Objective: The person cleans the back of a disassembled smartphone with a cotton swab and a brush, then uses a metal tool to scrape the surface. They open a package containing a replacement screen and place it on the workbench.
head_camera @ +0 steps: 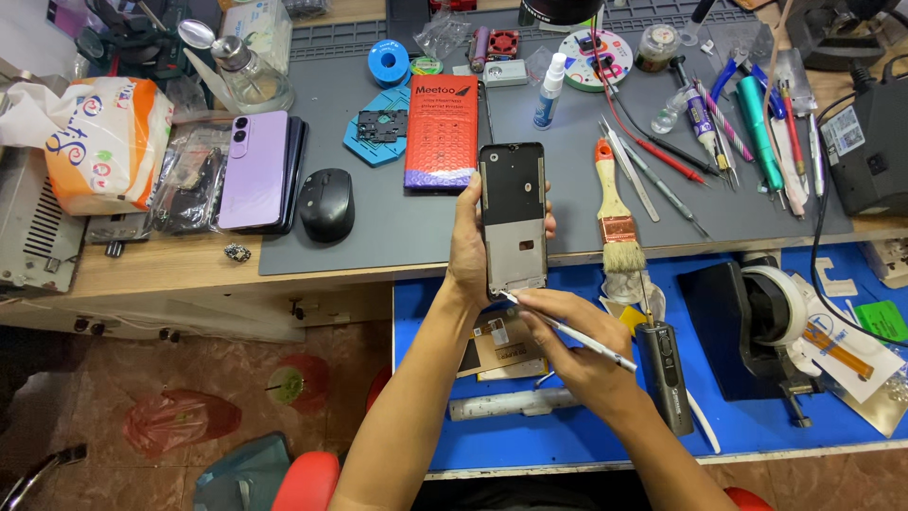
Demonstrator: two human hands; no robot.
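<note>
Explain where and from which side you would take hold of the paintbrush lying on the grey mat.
Probably the paintbrush is best gripped on its bare wooden handle, coming down from above. It lies flat, bristles toward the person, its handle tip orange. Tweezers lie close along its right; its left side is freer for fingers.

Phone frame [513, 220] upright over near edge of counter [397, 241]. Boxed pack [441, 137] just far-left of it, mouse [326, 202] further left, brush [617, 210] right, phone stack [257, 170] left of mouse.

Phone frame [514, 218] black, silvery lower part; right of it brush [615, 213] yellow-handled; left, lilac phone [253, 170], black mouse [326, 203], possibly matte.
</note>
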